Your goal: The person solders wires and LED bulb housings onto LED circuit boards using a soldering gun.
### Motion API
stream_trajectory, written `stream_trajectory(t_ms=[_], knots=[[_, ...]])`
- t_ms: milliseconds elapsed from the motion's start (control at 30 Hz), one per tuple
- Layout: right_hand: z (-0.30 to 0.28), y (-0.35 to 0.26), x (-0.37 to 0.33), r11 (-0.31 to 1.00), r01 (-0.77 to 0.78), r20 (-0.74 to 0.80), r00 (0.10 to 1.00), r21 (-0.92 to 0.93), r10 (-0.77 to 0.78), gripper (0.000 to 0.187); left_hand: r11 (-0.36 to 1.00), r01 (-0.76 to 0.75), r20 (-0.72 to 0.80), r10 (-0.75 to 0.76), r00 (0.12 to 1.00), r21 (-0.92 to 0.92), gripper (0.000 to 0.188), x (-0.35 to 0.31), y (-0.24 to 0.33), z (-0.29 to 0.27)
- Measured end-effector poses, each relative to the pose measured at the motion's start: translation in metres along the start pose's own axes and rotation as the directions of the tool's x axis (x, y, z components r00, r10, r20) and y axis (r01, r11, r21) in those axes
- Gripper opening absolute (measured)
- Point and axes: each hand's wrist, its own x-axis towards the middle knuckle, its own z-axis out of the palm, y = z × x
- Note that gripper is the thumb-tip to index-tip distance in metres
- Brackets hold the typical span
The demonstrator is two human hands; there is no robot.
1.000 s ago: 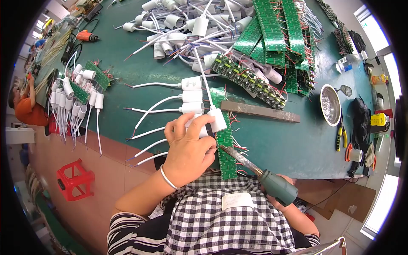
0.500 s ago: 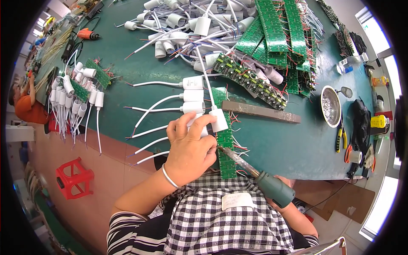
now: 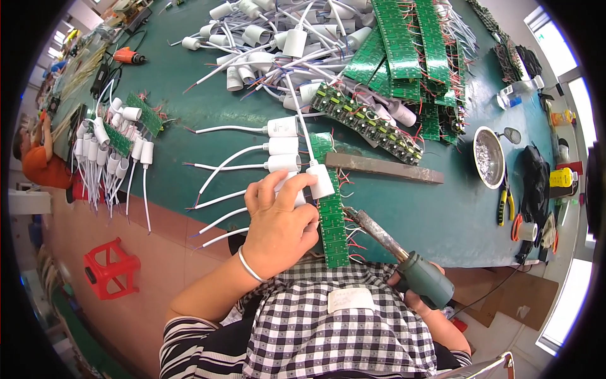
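Observation:
My left hand [image 3: 278, 221] is bent over a row of white lamp sockets with cables. Its index fingertip presses against the side of one white socket [image 3: 321, 181], which lies across a narrow green circuit board strip [image 3: 331, 221]. Another socket is partly hidden beneath the fingers. In my right hand [image 3: 410, 297], mostly covered by the handle, is a soldering iron [image 3: 427, 278] with a dark green grip. Its tip points at the board's right edge, beside thin red and white wires. More white sockets [image 3: 282, 127] lie to the left of the strip, cables pointing left.
A metal bar [image 3: 385, 168] lies right of the strip. Behind are piled sockets [image 3: 259, 60], stacked green boards [image 3: 398, 44] and a populated board [image 3: 369, 123]. At right stand a metal bowl [image 3: 489, 158] and pliers [image 3: 505, 205]. A red stool [image 3: 112, 268] is on the floor.
The soldering iron has moved right and its tip has come away from the middle of the board toward the right edge. My left hand stays nearly in place on the sockets.

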Motion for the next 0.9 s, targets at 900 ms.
stream_trajectory(t_ms=[900], knots=[[0.006, 0.024, -0.016, 0.989, -0.059, -0.277, 0.956, 0.137, 0.095, 0.068, 0.813, -0.180, -0.277, 0.384, 0.881, 0.554, 0.026, -0.014, -0.017, -0.026]])
